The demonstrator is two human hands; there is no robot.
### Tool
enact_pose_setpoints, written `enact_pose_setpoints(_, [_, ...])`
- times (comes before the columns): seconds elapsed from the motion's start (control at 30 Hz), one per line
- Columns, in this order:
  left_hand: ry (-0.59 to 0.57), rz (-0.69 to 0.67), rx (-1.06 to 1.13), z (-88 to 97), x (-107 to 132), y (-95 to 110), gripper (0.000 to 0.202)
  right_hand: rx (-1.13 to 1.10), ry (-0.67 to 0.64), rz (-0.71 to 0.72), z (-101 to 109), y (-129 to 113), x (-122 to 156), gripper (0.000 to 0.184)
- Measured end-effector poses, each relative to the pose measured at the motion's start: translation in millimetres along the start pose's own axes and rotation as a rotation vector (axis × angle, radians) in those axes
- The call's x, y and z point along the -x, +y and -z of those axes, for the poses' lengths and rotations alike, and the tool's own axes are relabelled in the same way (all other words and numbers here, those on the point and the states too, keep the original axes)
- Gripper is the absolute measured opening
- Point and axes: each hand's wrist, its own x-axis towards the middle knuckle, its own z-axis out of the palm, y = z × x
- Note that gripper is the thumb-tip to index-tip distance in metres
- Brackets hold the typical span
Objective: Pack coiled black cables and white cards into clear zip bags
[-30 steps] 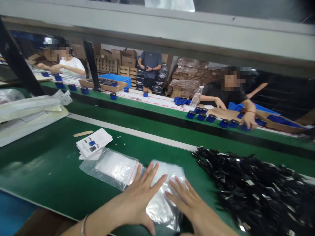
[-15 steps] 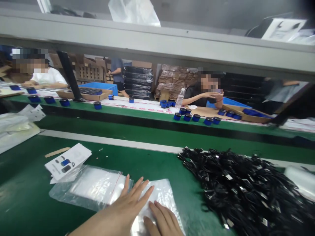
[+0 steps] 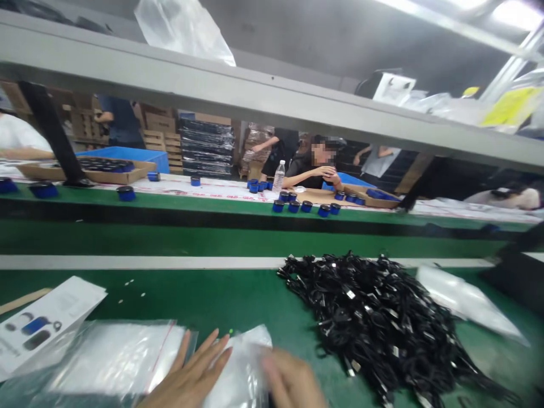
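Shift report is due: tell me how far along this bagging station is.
Done: no filled bag is visible. In hand: both hands, left and right, are on one clear plastic bag. Left: a big pile of black cables, a stack of bags and leaflets.

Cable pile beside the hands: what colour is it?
Black, with small silvery glints; the cable pile shows in the head view.

Cable heap (image 3: 382, 317) right of plastic bags (image 3: 114, 357)
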Motion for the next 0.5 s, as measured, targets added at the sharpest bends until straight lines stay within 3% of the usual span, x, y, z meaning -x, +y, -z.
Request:
enact_pose_setpoints(0.07, [-0.033, -0.008, 0.009, 6.3, 2.8, 6.1, 0.123, 0.021, 0.053, -0.148, 13.5, 2.9, -9.7, 0.033])
enact_pose_setpoints(0.17, [0.002, 0.053, 0.017, 7.3, 6.1, 11.8, 0.126, 0.234, 0.095, 0.092, 1.5, 8.0, -11.0, 0.035])
enact_pose_setpoints(0.23, [0.125, 0.144, -0.035, -0.1, 7.7, 12.0, 0.119, 0.377, 0.050, 0.317, -21.9, 9.6, -5.0, 0.029])
enact_pose_setpoints(0.27, [0.194, 0.183, -0.081, -4.9, 8.1, 11.6, 0.112, 0.411, 0.098, 0.439, -33.5, 10.2, -1.9, 0.028])
enact_pose_setpoints(0.3, [0.250, 0.211, -0.139, -9.6, 8.2, 11.4, 0.105, 0.448, 0.122, 0.489, -42.8, 10.8, 0.4, 0.024])
enact_pose_setpoints(0.37, [0.310, 0.218, -0.269, -17.2, 6.9, 12.6, 0.094, 0.484, 0.040, 0.574, -50.6, 13.0, 0.4, 0.024])
enact_pose_setpoints(0.5, [0.269, 0.203, -0.370, -21.4, -1.2, 19.5, 0.095, 0.559, -0.106, 0.638, -34.1, 21.6, -14.5, 0.038])
